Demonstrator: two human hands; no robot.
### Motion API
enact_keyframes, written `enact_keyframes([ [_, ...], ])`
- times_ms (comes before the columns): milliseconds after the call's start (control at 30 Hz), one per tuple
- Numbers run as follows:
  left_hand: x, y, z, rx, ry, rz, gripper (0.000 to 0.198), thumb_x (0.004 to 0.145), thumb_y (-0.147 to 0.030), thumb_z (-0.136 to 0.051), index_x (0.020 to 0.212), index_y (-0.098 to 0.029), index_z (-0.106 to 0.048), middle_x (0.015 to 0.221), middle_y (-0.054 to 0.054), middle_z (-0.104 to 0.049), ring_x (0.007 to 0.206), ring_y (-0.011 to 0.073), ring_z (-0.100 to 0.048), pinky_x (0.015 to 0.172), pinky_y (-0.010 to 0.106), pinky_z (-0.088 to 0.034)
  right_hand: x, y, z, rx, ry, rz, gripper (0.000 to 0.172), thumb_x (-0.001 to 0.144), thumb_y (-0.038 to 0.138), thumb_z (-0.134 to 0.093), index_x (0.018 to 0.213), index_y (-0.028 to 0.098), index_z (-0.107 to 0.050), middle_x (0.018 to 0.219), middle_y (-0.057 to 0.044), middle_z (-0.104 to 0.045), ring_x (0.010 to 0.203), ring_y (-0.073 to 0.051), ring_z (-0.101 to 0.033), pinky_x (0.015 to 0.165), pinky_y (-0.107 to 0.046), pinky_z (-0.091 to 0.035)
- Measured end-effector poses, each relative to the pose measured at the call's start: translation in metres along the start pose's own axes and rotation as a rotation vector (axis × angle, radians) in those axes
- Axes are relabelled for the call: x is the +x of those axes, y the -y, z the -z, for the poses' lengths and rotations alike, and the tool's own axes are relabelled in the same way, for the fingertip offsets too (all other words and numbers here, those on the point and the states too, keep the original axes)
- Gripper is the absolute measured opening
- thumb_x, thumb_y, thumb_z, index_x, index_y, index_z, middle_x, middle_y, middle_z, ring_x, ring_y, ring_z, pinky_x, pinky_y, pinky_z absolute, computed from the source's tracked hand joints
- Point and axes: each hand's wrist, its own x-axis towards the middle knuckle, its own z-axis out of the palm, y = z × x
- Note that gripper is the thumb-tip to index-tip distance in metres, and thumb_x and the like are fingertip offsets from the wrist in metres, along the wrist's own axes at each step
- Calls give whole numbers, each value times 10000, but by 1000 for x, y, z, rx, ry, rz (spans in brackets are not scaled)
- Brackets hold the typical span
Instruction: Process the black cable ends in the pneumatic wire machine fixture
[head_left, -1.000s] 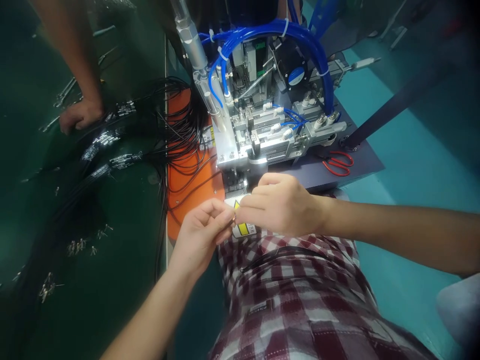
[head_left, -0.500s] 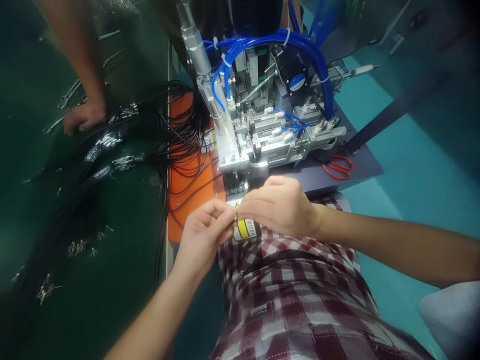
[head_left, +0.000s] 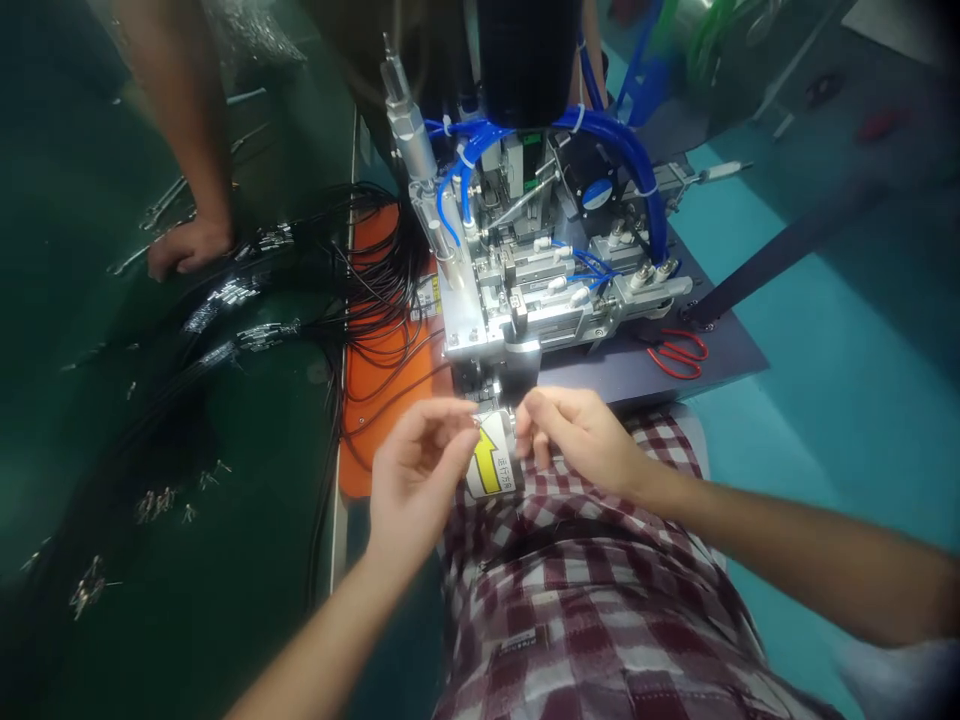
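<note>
My left hand (head_left: 420,465) is pinched on a tiny metal piece at its fingertips, just in front of the small metal machine (head_left: 525,290) with blue air hoses (head_left: 622,160). Its fingers are curled. My right hand (head_left: 574,435) hovers a little to the right with fingers bent and pressed together; what they hold, if anything, is too small to make out. Between the two hands shows a white label with a yellow arrow (head_left: 495,462) on the machine's front.
Black cables (head_left: 375,290) with metal ends spread over an orange mat (head_left: 379,370) and the green table (head_left: 187,560). Another person's hand (head_left: 187,250) rests at the back left. Red scissors (head_left: 679,352) lie on the dark plate right of the machine. Loose metal terminals (head_left: 157,500) lie on the table.
My hands, joined at the fingertips before, have come apart; the right hand drew back to the right, uncovering the arrow label. The view has shifted slightly.
</note>
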Motion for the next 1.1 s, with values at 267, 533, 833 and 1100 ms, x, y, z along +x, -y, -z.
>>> enact_keyframes([
  [267, 4, 25, -8, 763, -49, -650, 397, 835, -81, -561, 1193, -237, -489, 793, -17, -631, 667, 118, -614, 624, 217, -468, -20, 1, -14, 68, -141, -202, 270, 740, 387, -725, 827, 197, -553, 586, 63, -533, 473, -93, -508, 458, -215, -395],
  [533, 11, 41, -8, 969, -21, -964, 342, 895, -88, -438, 1233, -141, -454, 705, 12, -633, 613, 142, -584, 576, 245, -423, -14, -3, -19, 67, -192, -173, 233, 806, 403, -648, 792, 196, -542, 547, 62, -511, 468, -96, -499, 465, -220, -415],
  [833, 13, 11, -3, 764, 196, -365, 254, 892, -211, -528, 1146, -207, -516, 802, 0, -624, 664, 127, -578, 603, 226, -446, -9, -10, -11, -80, -161, -27, 94, 857, 251, -565, 795, 184, -590, 604, 44, -549, 513, -88, -510, 505, -214, -414],
  [1100, 26, 11, -4, 622, 175, -327, 123, 855, -212, -549, 838, -172, -664, 782, 44, -662, 727, 151, -606, 658, 242, -466, 5, -2, -6, 293, 3, -292, 264, 819, 346, -620, 652, 158, -541, 576, 50, -542, 419, -47, -448, 456, -201, -383],
])
